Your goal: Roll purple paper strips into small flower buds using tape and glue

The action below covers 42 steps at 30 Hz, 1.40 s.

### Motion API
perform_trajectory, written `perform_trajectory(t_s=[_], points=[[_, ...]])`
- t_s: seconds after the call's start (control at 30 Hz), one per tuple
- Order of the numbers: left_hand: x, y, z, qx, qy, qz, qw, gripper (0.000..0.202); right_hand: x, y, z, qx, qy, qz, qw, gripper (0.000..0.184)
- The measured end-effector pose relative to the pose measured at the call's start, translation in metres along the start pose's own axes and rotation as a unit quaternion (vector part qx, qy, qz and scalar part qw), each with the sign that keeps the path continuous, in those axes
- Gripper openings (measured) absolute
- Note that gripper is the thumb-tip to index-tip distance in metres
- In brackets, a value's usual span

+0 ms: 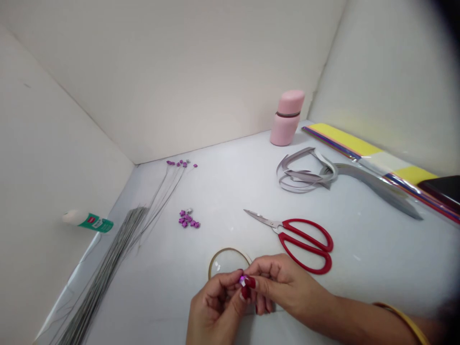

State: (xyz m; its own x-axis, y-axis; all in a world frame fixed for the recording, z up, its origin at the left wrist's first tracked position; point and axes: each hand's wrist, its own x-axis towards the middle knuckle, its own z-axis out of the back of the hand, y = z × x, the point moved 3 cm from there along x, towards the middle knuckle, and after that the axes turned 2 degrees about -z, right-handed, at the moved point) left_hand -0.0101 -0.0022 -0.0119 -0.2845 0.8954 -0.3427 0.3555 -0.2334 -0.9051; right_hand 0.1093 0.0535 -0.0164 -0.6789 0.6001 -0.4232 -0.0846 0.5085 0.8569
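Observation:
My left hand (215,309) and my right hand (283,282) meet low in the view, their fingertips pinching a tiny purple-and-white piece (242,281), perhaps a paper flower, which they mostly hide. Just behind them lies a roll of beige tape (220,255), partly covered by my fingers. Red-handled scissors (305,244) lie closed to the right of the tape, beyond my right hand. Up and to the left of my hands sits a small heap of purple paper flowers (187,219).
Thin wires topped with purple flowers (176,165) and a bundle of grey wires (108,268) lie at left, near a glue bottle (88,222). A pink flask (286,117), grey paper strips (309,172) and stacked coloured paper (373,153) stand at the back right, against white walls.

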Motion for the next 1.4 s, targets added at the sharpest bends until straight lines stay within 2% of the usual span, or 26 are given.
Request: perform_trajectory(t_s=[0.17,0.23,0.4,0.57,0.7,1.13,1.4], points=[[-0.003,0.005,0.001,0.068,-0.016,-0.081,0.994,0.015,-0.001,0.002,-0.001,0.001,-0.009,0.004,1.0,0.031],[-0.004,0.007,0.001,0.065,-0.017,-0.093,0.993,0.015,-0.002,0.003,-0.002,0.004,-0.013,0.006,1.0,0.03],[-0.005,0.002,0.0,0.051,-0.015,-0.066,0.996,0.015,-0.003,0.002,-0.002,0.011,0.0,0.013,1.0,0.03],[-0.004,-0.005,-0.001,0.018,-0.025,-0.004,1.0,0.019,-0.001,-0.001,0.0,0.012,0.012,0.011,1.0,0.029],[-0.002,-0.004,0.0,0.009,-0.032,0.021,0.999,0.023,-0.001,0.0,-0.001,0.004,0.025,0.016,1.0,0.033],[-0.002,-0.002,0.001,0.011,-0.029,0.026,0.999,0.023,0.0,0.004,0.0,-0.01,0.026,0.014,1.0,0.033],[-0.002,-0.002,0.001,0.007,-0.015,0.015,1.0,0.023,-0.001,0.005,0.0,0.016,0.018,0.011,1.0,0.031]])
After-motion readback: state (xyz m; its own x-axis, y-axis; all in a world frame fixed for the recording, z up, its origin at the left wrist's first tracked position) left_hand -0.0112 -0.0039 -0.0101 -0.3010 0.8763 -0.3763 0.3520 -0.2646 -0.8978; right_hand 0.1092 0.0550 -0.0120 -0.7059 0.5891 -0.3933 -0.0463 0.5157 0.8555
